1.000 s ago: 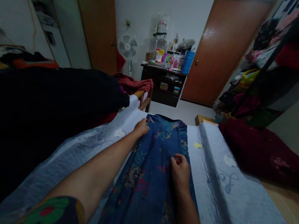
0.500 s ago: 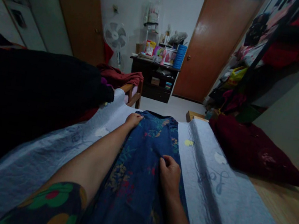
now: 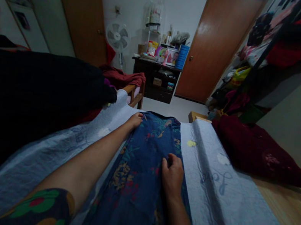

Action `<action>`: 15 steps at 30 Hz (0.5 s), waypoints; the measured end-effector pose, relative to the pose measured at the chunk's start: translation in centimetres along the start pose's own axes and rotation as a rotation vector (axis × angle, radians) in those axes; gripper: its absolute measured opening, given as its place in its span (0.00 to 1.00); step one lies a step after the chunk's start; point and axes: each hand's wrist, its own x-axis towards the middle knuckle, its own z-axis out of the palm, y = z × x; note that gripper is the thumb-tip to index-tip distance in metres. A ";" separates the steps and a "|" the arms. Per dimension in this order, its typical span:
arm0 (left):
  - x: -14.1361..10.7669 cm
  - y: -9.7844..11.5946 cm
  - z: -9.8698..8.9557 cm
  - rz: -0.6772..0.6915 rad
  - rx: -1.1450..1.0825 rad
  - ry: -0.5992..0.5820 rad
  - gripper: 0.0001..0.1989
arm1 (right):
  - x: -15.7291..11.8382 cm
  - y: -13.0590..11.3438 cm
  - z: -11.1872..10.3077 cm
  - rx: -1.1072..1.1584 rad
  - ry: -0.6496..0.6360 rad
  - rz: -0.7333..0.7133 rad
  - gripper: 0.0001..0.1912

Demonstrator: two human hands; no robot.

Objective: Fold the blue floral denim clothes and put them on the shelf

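A dark blue floral garment [image 3: 143, 165] lies lengthwise on the light patterned bed sheet [image 3: 211, 177], its far edge close to the bed's end. My left hand [image 3: 137, 119] is at the garment's far left corner, fingers closed on its edge. Nearer to me, my right hand [image 3: 172, 171] rests over the garment's right half. Its thumb and index finger are apart, with a gap between them and no cloth visibly gripped; the other fingers are curled and partly hidden.
Dark clothing [image 3: 35, 88] is heaped along the left. A maroon cushion [image 3: 260, 151] lies at the right, beside a wooden surface [image 3: 286, 202]. Beyond the bed stand a fan [image 3: 118, 37], a dark cabinet [image 3: 156, 78] and a hanging rack with bags.
My left hand has shifted slightly away from me along the garment's edge. The thumb and index finger of my right hand have spread a little.
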 end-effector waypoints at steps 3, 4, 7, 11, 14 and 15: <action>-0.6 0.0 0.1 0.058 -0.001 -0.066 0.26 | -0.1 0.0 0.0 0.053 -0.035 -0.036 0.15; -0.7 -0.1 0.1 0.076 0.012 -0.078 0.28 | -0.1 -0.1 -0.1 0.063 -0.044 -0.035 0.15; -1.1 -0.3 -0.1 0.116 0.090 -0.070 0.33 | -0.1 -0.1 -0.2 0.066 -0.030 -0.006 0.13; -2.0 -0.1 -0.6 0.134 0.214 0.004 0.32 | 0.0 0.0 -0.3 0.044 -0.032 0.012 0.12; -3.0 0.6 -0.8 0.189 0.432 0.139 0.23 | 0.0 0.0 -0.3 0.035 -0.044 0.024 0.13; -3.2 0.9 -0.8 0.233 0.534 0.158 0.20 | 0.0 0.0 -0.3 0.031 -0.048 0.027 0.13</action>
